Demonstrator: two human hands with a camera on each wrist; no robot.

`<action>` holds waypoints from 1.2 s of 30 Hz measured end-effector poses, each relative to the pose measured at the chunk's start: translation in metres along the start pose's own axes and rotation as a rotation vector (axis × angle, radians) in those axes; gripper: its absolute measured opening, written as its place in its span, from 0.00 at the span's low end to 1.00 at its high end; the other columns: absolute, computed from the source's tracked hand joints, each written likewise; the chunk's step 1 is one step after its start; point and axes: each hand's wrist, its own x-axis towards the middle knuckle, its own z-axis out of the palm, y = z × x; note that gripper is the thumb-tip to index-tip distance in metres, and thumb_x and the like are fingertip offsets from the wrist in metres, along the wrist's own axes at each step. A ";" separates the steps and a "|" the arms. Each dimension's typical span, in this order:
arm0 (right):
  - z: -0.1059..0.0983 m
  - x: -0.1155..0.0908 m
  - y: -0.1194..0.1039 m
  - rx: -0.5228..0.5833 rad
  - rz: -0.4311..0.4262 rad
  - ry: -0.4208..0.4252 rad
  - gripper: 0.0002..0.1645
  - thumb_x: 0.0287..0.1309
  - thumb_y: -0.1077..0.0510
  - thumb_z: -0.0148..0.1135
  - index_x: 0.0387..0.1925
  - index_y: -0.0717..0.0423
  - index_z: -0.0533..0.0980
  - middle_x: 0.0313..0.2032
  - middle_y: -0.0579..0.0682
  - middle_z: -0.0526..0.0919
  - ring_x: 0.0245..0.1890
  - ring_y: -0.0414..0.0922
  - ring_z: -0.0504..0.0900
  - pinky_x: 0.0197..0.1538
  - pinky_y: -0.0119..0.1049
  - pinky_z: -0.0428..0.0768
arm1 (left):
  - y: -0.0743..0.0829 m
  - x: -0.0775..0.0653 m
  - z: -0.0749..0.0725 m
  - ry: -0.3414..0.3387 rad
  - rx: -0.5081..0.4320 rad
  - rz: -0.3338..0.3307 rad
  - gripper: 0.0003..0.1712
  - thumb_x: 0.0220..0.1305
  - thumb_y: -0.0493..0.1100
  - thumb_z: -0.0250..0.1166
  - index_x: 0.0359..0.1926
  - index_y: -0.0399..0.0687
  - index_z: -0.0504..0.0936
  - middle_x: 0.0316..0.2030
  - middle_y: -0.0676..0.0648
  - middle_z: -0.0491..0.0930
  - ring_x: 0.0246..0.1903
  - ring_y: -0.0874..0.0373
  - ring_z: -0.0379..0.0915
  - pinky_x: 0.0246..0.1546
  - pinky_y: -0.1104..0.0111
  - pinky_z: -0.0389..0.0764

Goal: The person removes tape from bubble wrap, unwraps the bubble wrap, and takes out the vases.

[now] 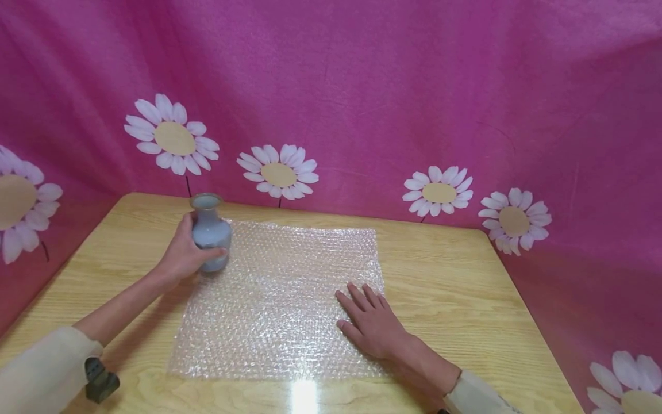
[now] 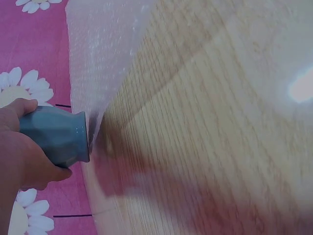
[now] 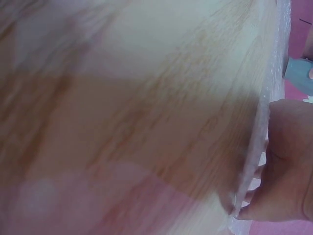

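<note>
My left hand [image 1: 183,253] grips a grey-blue ceramic vase [image 1: 212,234] around its round body, thumb across the front. The vase is upright, its brown-rimmed mouth facing up, over the far left corner of a clear bubble wrap sheet [image 1: 279,299]. In the left wrist view the vase [image 2: 56,134] shows its foot close to the table and the wrap. On the sheet's right edge lies my right hand [image 1: 374,328], palm down with fingers spread. The right wrist view shows that hand [image 3: 288,161] against the wrap's edge [image 3: 257,142].
A light wooden table [image 1: 439,287] carries the sheet. Behind and beside it hangs a magenta cloth [image 1: 336,103] printed with white daisies. A dark strap piece [image 1: 100,379] sits at the left sleeve cuff. A bright light reflection shows at the table's front.
</note>
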 end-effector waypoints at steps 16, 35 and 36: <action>0.003 -0.001 0.002 0.023 -0.033 0.043 0.37 0.76 0.40 0.43 0.76 0.55 0.59 0.74 0.63 0.56 0.72 0.68 0.51 0.68 0.69 0.53 | -0.007 0.010 -0.007 0.060 0.019 0.017 0.56 0.55 0.33 0.74 0.73 0.28 0.44 0.66 0.24 0.55 0.65 0.28 0.55 0.63 0.36 0.60; 0.001 0.000 0.000 -0.015 0.007 -0.003 0.36 0.76 0.41 0.42 0.76 0.53 0.58 0.75 0.61 0.54 0.74 0.66 0.49 0.70 0.66 0.52 | -0.021 0.023 -0.019 0.143 0.063 -0.023 0.57 0.55 0.32 0.73 0.73 0.28 0.42 0.66 0.23 0.53 0.66 0.27 0.53 0.66 0.36 0.56; 0.001 0.000 0.000 -0.015 0.007 -0.003 0.36 0.76 0.41 0.42 0.76 0.53 0.58 0.75 0.62 0.54 0.74 0.66 0.49 0.70 0.66 0.52 | -0.022 0.023 -0.020 0.148 0.067 -0.017 0.57 0.55 0.32 0.73 0.73 0.27 0.43 0.66 0.23 0.53 0.65 0.27 0.53 0.66 0.37 0.57</action>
